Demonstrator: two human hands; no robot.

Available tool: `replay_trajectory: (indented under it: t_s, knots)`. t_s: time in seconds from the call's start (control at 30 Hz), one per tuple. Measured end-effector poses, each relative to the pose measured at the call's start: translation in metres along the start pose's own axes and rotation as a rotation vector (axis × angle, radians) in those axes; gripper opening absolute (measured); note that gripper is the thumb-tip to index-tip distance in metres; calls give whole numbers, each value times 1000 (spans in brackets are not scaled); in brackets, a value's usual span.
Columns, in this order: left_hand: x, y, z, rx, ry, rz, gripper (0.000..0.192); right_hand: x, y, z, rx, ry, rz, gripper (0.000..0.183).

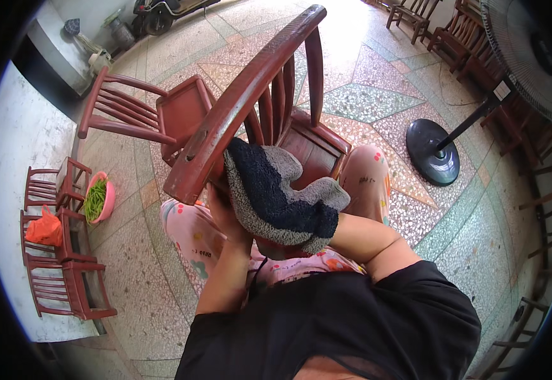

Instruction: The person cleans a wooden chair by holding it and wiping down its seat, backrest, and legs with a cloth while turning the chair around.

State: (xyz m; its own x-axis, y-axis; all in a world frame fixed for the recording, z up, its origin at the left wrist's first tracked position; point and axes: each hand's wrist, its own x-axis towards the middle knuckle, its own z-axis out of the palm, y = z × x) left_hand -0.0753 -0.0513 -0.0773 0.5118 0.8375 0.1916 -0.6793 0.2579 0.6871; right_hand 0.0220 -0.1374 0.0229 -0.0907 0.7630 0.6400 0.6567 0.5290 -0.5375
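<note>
A reddish-brown wooden chair [311,152] stands between my knees, its long, worn top rail [252,99] crossing the view diagonally. At the near end of this rail, my left hand [226,213] grips the chair's back, with the fingertips partly hidden behind wood and cloth. A dark blue and grey fluffy cloth [280,199] lies bunched against the near side of the chair back. My right forearm [368,232] reaches to the cloth, which covers my right hand, so its fingers cannot be seen.
Another red chair [185,107] stands beyond on the left. Small chairs [74,237] line the left wall, one bearing an orange plastic bag [45,229], near a pink basin [109,202] of green vegetables. At right stands a pedestal fan [432,152]; more chairs [466,42] line that side.
</note>
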Motion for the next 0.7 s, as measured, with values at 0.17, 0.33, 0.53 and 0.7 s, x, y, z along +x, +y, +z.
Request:
replay_trajectory:
  t_s: [0.17, 0.33, 0.53, 0.7]
  knots:
    - [-3, 3, -23, 294, 121, -59, 40, 3, 1, 6, -25, 33, -4, 20]
    - [7, 106, -36, 457, -239, 189, 33, -11, -2, 2, -35, 104, -5, 19]
    - [37, 154, 87, 810, -550, 615, 29, -5, -4, 12, -36, 164, -18, 18]
    - [60, 143, 126, 1150, -723, 330, 30, -10, -5, 7, -41, 182, -25, 18]
